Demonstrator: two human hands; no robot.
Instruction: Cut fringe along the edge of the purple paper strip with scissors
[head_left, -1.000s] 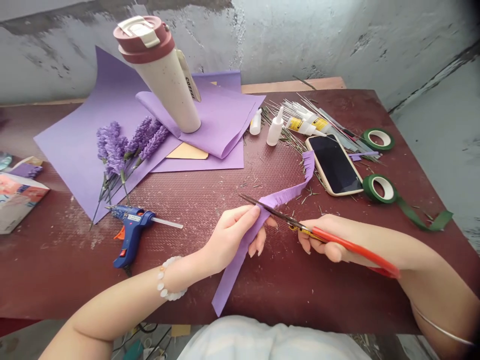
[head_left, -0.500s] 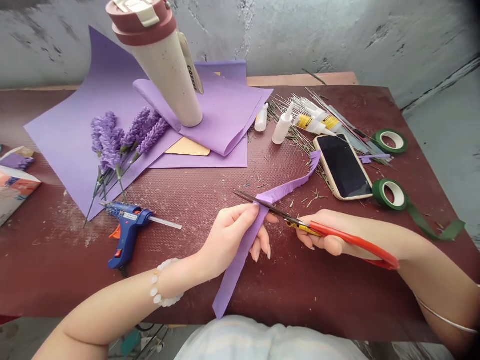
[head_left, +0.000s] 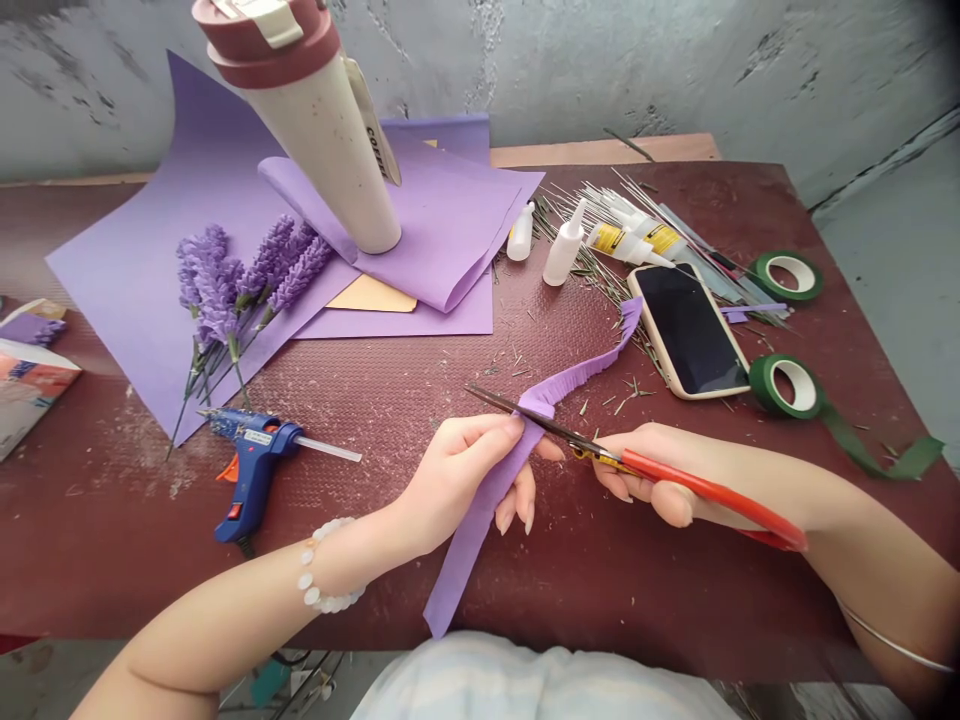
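Observation:
Pinched between the thumb and fingers of my left hand (head_left: 469, 470) is a long purple paper strip (head_left: 469, 550). Its lower end hangs toward my lap, while the fringed far part (head_left: 585, 375) curves away to the phone. My right hand (head_left: 652, 465) grips red-handled scissors (head_left: 705, 485). The dark blades lie across the strip just beyond my left thumb, pointing left. Part of the handle loops is hidden by my fingers.
A blue glue gun (head_left: 255, 470) lies left, below purple flowers (head_left: 217, 280). A tumbler (head_left: 330, 150) stands on purple paper sheets (head_left: 120, 250). Right are small glue bottles (head_left: 564, 252), thin wires (head_left: 592, 265), a phone (head_left: 690, 330) and green tape rolls (head_left: 786, 388).
The scissors have shifted slightly along the strip toward my left thumb. Both hands keep their grips, and the view has moved a little.

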